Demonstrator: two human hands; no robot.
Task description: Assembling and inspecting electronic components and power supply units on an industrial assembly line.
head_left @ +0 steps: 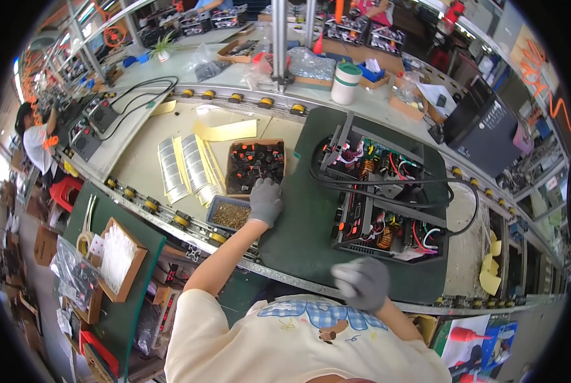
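Note:
My left hand, in a grey glove, reaches over the near edge of a brown cardboard box filled with small black and red parts. Whether the fingers hold a part I cannot see. Just to its left sits a small blue-grey tray of brass-coloured screws. My right hand, also gloved, hovers blurred near my chest above the near edge of the dark green mat, fingers curled with nothing visible in them. An open electronics chassis with coils, wiring and a black cable stands on the mat, to the right of my left hand.
Strips of silver labels and yellow paper sheets lie left of the box. A roller rail runs along the bench edge. A wooden tray of clear bags sits lower left. Another person works far left. A white tub stands behind.

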